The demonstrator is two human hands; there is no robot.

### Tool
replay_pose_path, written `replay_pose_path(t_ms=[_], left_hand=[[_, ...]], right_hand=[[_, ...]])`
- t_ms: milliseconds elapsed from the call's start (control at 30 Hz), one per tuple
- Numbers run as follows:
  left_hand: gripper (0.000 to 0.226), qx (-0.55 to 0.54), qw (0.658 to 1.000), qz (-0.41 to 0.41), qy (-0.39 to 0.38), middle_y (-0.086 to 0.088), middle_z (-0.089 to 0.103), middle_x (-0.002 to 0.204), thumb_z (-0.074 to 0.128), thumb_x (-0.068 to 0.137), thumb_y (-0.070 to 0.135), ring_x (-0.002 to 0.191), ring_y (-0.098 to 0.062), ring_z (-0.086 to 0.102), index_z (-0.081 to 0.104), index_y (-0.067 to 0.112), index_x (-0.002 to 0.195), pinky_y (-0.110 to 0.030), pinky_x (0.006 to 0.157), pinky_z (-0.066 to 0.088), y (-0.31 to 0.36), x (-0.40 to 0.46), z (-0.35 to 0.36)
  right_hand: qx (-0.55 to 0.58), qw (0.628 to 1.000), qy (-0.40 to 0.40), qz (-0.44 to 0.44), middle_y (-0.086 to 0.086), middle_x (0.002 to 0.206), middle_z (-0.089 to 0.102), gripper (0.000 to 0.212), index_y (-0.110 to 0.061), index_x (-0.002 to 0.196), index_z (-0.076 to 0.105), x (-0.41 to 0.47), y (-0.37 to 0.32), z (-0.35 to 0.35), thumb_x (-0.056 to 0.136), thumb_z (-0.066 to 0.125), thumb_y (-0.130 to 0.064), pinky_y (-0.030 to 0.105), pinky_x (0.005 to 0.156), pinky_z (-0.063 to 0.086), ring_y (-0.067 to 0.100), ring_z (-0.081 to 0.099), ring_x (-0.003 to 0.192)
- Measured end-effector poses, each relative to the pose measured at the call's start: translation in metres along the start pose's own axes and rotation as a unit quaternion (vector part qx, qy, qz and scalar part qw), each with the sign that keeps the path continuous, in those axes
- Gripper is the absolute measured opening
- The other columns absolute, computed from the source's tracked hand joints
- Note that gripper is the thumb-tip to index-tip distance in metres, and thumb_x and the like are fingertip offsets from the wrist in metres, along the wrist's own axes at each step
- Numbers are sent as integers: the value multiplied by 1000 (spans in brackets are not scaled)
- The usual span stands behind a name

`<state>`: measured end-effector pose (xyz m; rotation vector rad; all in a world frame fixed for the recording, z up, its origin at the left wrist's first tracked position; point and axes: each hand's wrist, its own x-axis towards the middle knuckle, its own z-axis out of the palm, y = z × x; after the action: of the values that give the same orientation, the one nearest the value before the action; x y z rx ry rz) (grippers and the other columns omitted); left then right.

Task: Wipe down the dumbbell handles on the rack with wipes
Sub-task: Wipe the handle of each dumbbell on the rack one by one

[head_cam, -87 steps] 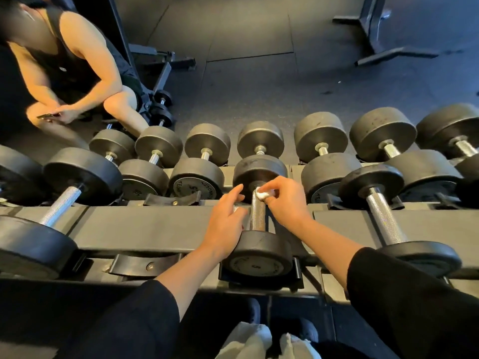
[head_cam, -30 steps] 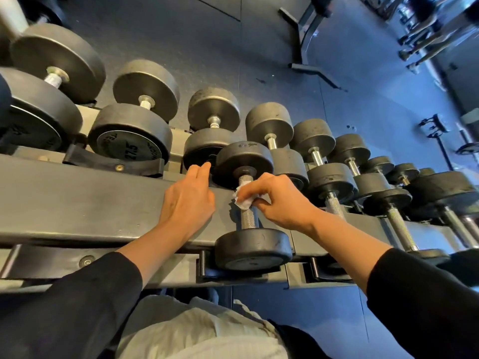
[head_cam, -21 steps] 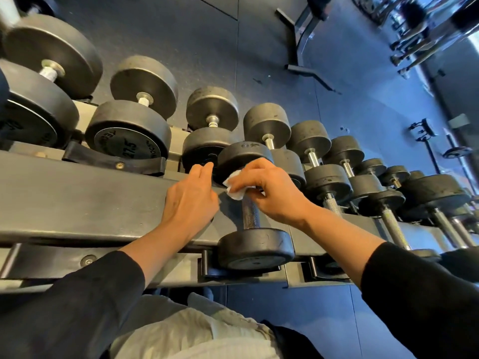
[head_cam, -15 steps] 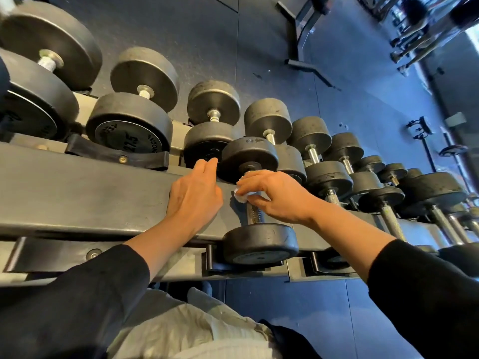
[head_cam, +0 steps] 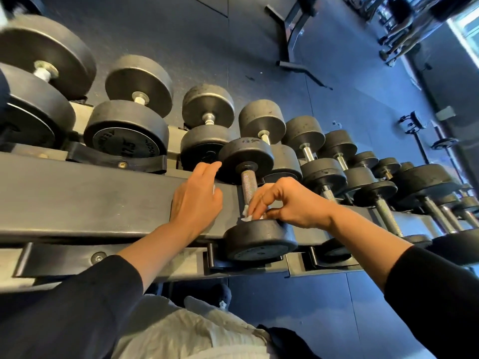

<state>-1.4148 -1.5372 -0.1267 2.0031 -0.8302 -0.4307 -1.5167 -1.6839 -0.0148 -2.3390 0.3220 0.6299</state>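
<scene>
Head cam: pinching a white wipe (head_cam: 247, 216) against the dumbbell handle (head_cam: 249, 183), low by the near weight.
Right hand (head_cam: 290, 203) curling round it, wrist bent; left hand (head_cam: 197, 200) lying flat, fingers straight, on the rack (head_cam: 85, 200).

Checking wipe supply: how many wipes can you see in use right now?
1: a white wipe pinched by the right hand against the near end of the dumbbell handle. Another could be hidden under the left hand.
</scene>
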Motion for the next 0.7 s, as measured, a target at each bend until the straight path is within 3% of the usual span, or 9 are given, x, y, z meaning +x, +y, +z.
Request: replay_pose_path(t_ms=[133,300,400,533,700], left_hand=[[48,-46,999,17,-4,0,52,129,54,90,9,106,-18,54,46,18,136,-25,75,38,24,3,-3],[47,-40,996,74,-43,-1,52,131,56,89,13,118,-19,50,48,18,134,-33,95,41,74,24,6],[50,5,990,101,-94,-3,51,131,55,88,19,119,-23,49,45,20,137,-42,98,42,105,35,22],[51,79,979,119,-148,-5,48,132,54,89,24,119,-25,48,42,18,138,-41,97,42,142,41,48],[38,110,972,104,-180,-4,51,118,54,90,25,104,-25,54,49,19,127,-45,89,48,171,33,91]], right_hand=[[-43,980,186,52,-2,100,69,24,-14,83,74,-20,19,-6,80,66,8,31,91,53,7,63,97],[39,921,359,147,2,103,69,29,-15,93,73,-60,62,-50,82,61,10,40,97,50,11,64,97],[40,910,378,163,3,98,70,31,-19,89,73,-82,85,-67,81,62,10,40,96,50,15,64,97],[4,914,363,181,3,100,69,30,-18,89,74,-95,114,-66,81,63,8,34,92,50,14,61,95],[-61,939,302,154,6,110,68,31,-15,100,74,-89,142,-59,84,58,6,31,95,46,20,60,104]])
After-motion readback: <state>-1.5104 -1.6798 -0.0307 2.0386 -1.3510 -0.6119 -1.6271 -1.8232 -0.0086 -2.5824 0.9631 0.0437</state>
